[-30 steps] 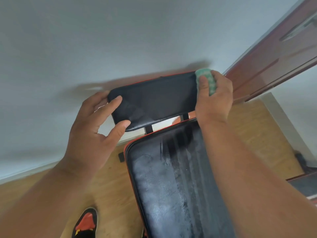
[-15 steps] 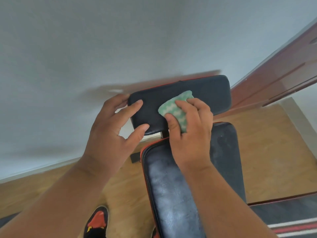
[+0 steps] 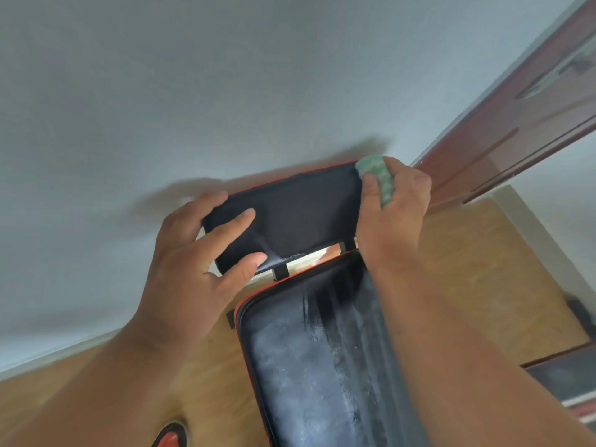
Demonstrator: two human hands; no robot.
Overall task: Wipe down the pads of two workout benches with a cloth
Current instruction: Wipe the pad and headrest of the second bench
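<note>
right hand (image 3: pixel 392 217) grips cloth (image 3: pixel 375 175) at headrest pad (image 3: pixel 296 214) right end | left hand (image 3: pixel 196 253) spread wide

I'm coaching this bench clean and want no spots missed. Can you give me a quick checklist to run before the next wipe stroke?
1. Green patterned cloth gripped in right hand: ok.
2. Cloth in contact with small black padded headrest, at its right end: ok.
3. Left hand steadying the headrest's left end: ok.
4. Headrest middle free for a stroke: ok.
5. Long black back pad with red piping clean: not ok, streaks and dull patches remain.
6. Second bench wiped: cannot tell.
</note>
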